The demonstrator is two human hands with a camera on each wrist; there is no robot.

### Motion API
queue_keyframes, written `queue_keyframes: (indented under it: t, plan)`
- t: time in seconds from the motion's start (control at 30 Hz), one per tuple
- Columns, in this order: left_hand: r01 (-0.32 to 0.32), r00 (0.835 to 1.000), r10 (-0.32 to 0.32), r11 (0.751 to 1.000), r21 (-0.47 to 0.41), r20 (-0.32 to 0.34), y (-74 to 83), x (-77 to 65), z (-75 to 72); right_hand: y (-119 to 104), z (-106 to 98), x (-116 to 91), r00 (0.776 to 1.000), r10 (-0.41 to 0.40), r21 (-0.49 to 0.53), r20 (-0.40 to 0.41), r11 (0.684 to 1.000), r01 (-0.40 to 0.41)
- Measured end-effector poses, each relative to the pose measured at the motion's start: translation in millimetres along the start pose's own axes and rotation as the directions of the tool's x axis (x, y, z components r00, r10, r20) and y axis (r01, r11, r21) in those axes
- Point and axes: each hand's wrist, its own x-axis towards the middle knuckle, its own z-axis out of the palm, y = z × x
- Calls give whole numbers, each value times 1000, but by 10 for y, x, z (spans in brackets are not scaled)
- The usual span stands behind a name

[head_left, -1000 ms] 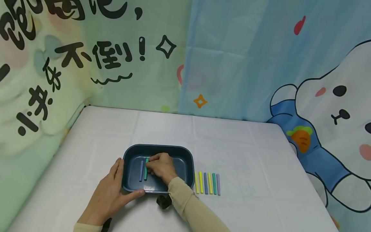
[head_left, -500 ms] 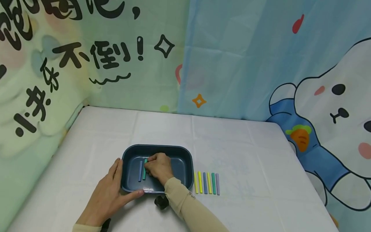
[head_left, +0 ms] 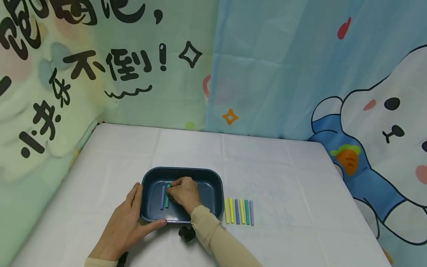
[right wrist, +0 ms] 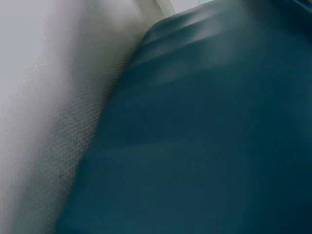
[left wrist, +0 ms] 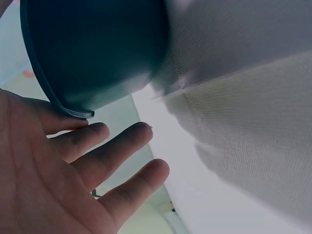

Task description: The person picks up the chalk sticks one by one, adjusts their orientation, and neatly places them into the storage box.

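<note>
Inside the dark blue tray (head_left: 209,194), the green stick (head_left: 167,201) is apparently pinched by the right hand (head_left: 184,192), the nearer one, its long axis aligned near-to-far; a blue stick (head_left: 162,197) is seen just left of those fingers. The tray is touched by the spread fingers of the left hand (head_left: 128,219).

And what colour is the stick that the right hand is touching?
The stick at the right hand is green; the head view shows it best.
</note>
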Motion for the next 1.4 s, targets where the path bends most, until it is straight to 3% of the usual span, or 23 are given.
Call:
queue_keyframes:
  t: [0.47, 0.7, 0.9, 1.4]
  plan:
    - [-7, 1000, 7, 1000, 3, -14, -16, -7, 19, -12, -137, -38, 999, 0, 93, 47, 996, -5]
    - [13, 1000, -14, 1000, 8, 3, -14, -10, -6, -33, -268, -96, 996, -50, 150, 75, 988, 38]
    - [-6, 1000, 6, 1000, -5, -8, -5, 3, 24, -36, -407, -162, 989, -99, 202, 108, 976, 76]
    - [4, 1000, -4, 1000, 24, -9, 11, 11, 21, -52, -724, -265, 975, -181, 21, 131, 983, 180]
